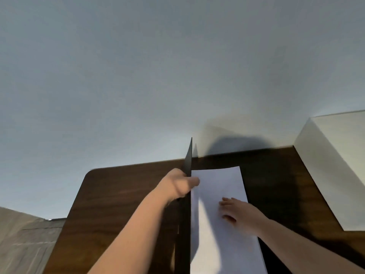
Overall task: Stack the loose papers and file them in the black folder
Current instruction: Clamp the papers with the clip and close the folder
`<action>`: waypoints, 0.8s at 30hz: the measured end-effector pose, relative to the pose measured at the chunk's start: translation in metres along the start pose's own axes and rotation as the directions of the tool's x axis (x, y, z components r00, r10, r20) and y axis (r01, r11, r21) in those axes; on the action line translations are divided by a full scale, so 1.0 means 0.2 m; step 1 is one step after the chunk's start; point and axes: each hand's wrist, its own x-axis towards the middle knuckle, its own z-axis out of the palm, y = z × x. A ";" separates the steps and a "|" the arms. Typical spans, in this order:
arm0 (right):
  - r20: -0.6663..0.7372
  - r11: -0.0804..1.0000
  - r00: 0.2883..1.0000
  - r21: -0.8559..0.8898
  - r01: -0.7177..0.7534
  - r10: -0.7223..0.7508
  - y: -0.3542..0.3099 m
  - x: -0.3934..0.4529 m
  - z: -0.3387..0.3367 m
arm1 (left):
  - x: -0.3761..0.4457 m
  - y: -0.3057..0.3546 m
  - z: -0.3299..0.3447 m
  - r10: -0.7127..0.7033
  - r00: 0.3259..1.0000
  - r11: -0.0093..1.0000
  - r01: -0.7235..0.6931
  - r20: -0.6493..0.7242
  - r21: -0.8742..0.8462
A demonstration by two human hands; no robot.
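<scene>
The black folder (187,159) lies on a dark wooden table (118,194), with its cover raised upright and seen edge-on. My left hand (177,184) grips that cover near its upper part, thumb on the right face. White papers (219,182) lie flat in a stack on the folder's right half. My right hand (235,212) rests palm down on the papers with fingers spread and holds nothing. The folder's lower half is mostly hidden under the sheets.
A large white box (331,169) stands at the table's right side, close to the papers. A pale grey wall (158,76) rises right behind the table. Tiled floor (25,240) shows at the lower left, past the table's left edge.
</scene>
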 end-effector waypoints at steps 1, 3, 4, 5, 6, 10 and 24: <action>-0.030 0.998 0.998 0.041 -0.052 0.053 0.01 -0.01 -0.01 | 0.00 0.03 0.06 0.005 1.000 1.000 -0.005 0.003 -0.009; -0.078 0.981 0.984 0.119 -0.152 0.162 0.03 -0.04 -0.02 | 0.00 0.07 0.15 0.013 1.000 1.000 -0.013 0.022 -0.008; -0.100 0.968 0.972 0.153 -0.198 0.214 0.04 -0.06 -0.02 | 0.00 0.08 0.18 0.024 0.999 1.000 -0.024 0.032 -0.003; -0.117 0.949 0.954 0.193 -0.251 0.276 0.05 -0.08 -0.02 | 0.00 0.09 0.21 0.044 0.998 0.999 -0.044 0.036 0.005; -0.134 0.921 0.930 0.244 -0.304 0.343 0.06 -0.08 -0.02 | 0.00 0.09 0.24 0.055 0.997 0.998 -0.056 0.045 0.017; -0.146 0.787 0.822 0.420 -0.452 0.550 0.10 -0.12 -0.04 | 0.07 0.06 0.31 0.036 0.995 0.999 -0.032 0.094 -0.037; -0.094 0.794 0.842 0.401 -0.456 0.531 0.18 -0.12 0.02 | 0.28 -0.48 0.35 -0.287 0.945 0.938 0.311 -0.159 0.152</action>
